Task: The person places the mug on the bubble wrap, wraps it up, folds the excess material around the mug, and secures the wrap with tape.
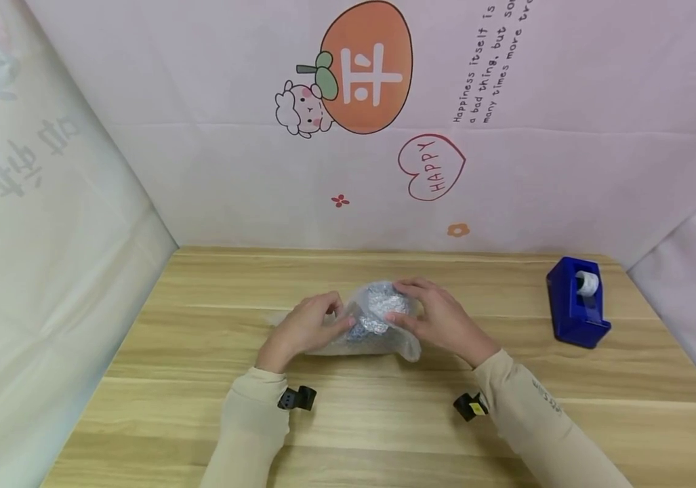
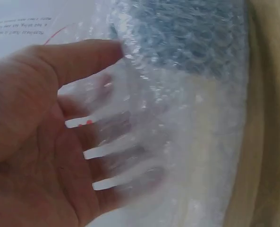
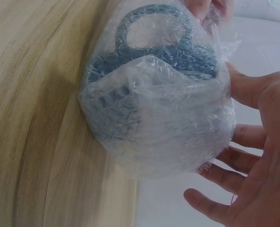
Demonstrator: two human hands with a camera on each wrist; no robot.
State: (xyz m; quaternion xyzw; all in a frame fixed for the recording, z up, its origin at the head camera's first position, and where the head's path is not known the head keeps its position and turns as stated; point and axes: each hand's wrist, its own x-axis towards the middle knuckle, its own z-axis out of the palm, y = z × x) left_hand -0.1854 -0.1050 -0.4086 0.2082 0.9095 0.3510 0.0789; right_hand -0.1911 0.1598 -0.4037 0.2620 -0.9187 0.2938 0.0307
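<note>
A blue mug (image 3: pixel 125 35) with a ring handle lies inside clear bubble wrap (image 3: pixel 177 118) near the middle of the table. My left hand (image 1: pixel 308 330) holds the wrap's left part. In the left wrist view, the left thumb (image 2: pixel 90 56) lies in front of the film, with the other fingers blurred behind it. From the right, my right hand (image 1: pixel 439 318) grips the wrapped mug, its thumb at a fold of the film and its fingers around the far side. In the right wrist view the wrap covers one end of the mug in a folded layer.
A blue tape dispenser (image 1: pixel 579 305) with a white roll stands at the table's right side. Behind the wood-grain table (image 1: pixel 384 420) hangs a printed white cloth (image 1: pixel 219 183), with more cloth at both sides. Each wrist wears a small black camera.
</note>
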